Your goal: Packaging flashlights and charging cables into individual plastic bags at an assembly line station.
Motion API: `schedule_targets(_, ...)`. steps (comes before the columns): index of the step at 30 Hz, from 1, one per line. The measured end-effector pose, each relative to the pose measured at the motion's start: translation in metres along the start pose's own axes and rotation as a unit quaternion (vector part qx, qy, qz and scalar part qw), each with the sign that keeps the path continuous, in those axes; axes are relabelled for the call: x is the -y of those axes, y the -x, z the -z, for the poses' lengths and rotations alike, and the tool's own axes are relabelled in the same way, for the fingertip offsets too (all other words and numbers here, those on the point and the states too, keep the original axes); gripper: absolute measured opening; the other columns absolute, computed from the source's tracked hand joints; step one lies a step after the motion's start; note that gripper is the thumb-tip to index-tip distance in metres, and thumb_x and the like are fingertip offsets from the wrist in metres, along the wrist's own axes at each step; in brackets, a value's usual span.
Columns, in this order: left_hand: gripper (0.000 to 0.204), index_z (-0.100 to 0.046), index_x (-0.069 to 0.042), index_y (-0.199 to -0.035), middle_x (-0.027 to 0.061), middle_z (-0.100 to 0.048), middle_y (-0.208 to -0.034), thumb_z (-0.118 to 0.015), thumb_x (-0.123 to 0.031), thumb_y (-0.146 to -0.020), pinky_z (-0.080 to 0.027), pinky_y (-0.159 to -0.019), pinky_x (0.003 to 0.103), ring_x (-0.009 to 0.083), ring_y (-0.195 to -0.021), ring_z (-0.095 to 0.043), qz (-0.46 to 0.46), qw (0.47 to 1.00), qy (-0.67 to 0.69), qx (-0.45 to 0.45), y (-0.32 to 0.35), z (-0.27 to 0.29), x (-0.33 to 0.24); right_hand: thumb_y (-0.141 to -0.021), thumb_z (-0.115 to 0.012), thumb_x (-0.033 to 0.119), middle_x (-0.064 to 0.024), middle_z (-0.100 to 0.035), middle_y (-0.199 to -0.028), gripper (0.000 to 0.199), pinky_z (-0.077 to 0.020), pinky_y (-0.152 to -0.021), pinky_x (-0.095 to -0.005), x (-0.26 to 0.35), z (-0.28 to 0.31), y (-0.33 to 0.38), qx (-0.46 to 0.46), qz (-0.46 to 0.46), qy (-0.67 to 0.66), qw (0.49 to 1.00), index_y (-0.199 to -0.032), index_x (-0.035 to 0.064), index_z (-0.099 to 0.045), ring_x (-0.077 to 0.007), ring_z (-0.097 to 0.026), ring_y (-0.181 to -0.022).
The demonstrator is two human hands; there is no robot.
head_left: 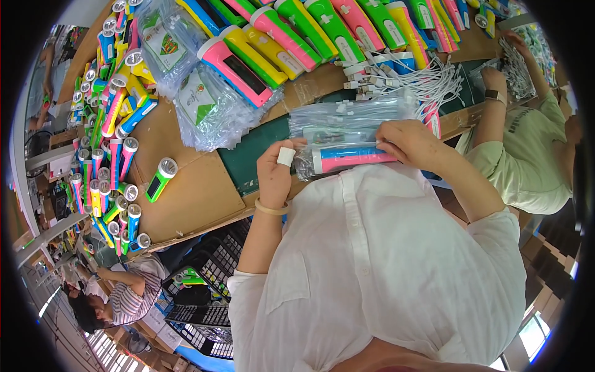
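Note:
In front of my chest a pink-and-blue flashlight [350,161] lies level in a clear plastic bag [304,164]. My left hand [276,170], with white tape round one finger, is closed at the bag's left end. The fingers of my right hand [410,146] pinch the bag at the other end, over the flashlight's tip. Just beyond both hands lies a pile of flat clear bags [353,118]. Behind that pile, white charging cables [424,87] are heaped in a tangle.
Rows of colourful flashlights [322,31] line the far side, with more clear bags [204,105] at their left. Many flashlights crowd the left end, and one green flashlight [162,180] lies apart on cardboard [192,198]. A co-worker [514,149] handles cables at right. Black crates [198,310] stand below left.

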State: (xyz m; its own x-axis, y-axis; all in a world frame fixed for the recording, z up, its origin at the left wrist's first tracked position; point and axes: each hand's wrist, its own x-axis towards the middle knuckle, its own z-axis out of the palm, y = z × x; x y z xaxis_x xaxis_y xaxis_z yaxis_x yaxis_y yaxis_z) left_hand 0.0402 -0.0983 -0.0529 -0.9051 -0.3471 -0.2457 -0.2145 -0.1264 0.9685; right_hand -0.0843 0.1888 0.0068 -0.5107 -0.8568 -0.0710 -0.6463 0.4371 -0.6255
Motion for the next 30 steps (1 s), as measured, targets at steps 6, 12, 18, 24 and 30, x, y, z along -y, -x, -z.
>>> schedule_targets(6, 0.019, -0.072, -0.002, -0.110, 0.0157, -0.071, -0.099, -0.067, -0.009, -0.093, -0.052, -0.083, 0.034, 0.0258, -0.091, -0.067, -0.048, 0.976, -0.203, 0.069, -0.017, -0.025, -0.003, -0.103, -0.053, 0.011, -0.0042, -0.060, -0.079, 0.008, -0.0470, -0.057, -0.0287, 0.000, 0.058, 0.024, -0.227, -0.156, -0.145, 0.950, -0.109, 0.0056, -0.054, -0.0172, -0.068, -0.073)
schedule_targets(12, 0.028, -0.071, -0.005, -0.106, 0.0121, -0.066, -0.107, -0.073, -0.005, -0.079, -0.051, -0.084, 0.039, 0.0315, -0.097, -0.063, -0.351, 0.846, -0.386, 0.105, -0.038, -0.064, -0.012, -0.105, -0.054, 0.016, -0.0044, -0.064, -0.099, 0.031, -0.0515, -0.053, -0.0236, -0.064, 0.153, 0.038, -0.343, -0.175, -0.263, 0.885, -0.133, 0.0059, -0.045, -0.0123, -0.069, -0.070)
schedule_targets(18, 0.024, -0.072, -0.005, -0.101, 0.0100, -0.067, -0.104, -0.072, -0.002, -0.078, -0.052, -0.085, 0.040, 0.0305, -0.097, -0.064, -0.430, 0.807, -0.399, 0.064, -0.030, -0.068, 0.001, -0.102, -0.056, 0.016, -0.0118, -0.059, -0.124, 0.045, -0.0590, -0.079, -0.0312, -0.159, 0.289, 0.032, -0.525, -0.297, -0.223, 0.766, -0.144, 0.0073, -0.041, -0.0234, -0.073, -0.093)
schedule_targets(24, 0.020, -0.069, -0.004, -0.099, 0.0114, -0.067, -0.104, -0.073, -0.001, -0.079, -0.051, -0.087, 0.041, 0.0322, -0.098, -0.063, -0.345, 0.855, -0.379, 0.075, -0.034, -0.073, -0.012, -0.101, -0.059, 0.012, -0.0258, -0.055, -0.137, 0.070, -0.0526, -0.095, -0.0468, -0.218, 0.402, 0.077, -0.492, -0.007, -0.381, 0.783, -0.160, 0.0122, -0.022, -0.0314, -0.058, -0.120)
schedule_targets(30, 0.020, -0.066, -0.005, -0.097, 0.0117, -0.066, -0.099, -0.074, -0.002, -0.078, -0.047, -0.089, 0.043, 0.0324, -0.098, -0.061, -0.357, 0.841, -0.395, 0.096, -0.036, -0.068, -0.009, -0.091, -0.070, 0.020, -0.0146, -0.061, -0.132, 0.059, -0.0537, -0.088, -0.0323, -0.132, 0.227, -0.047, -0.417, -0.112, -0.231, 0.872, -0.145, 0.0080, -0.049, -0.0183, -0.066, -0.102)
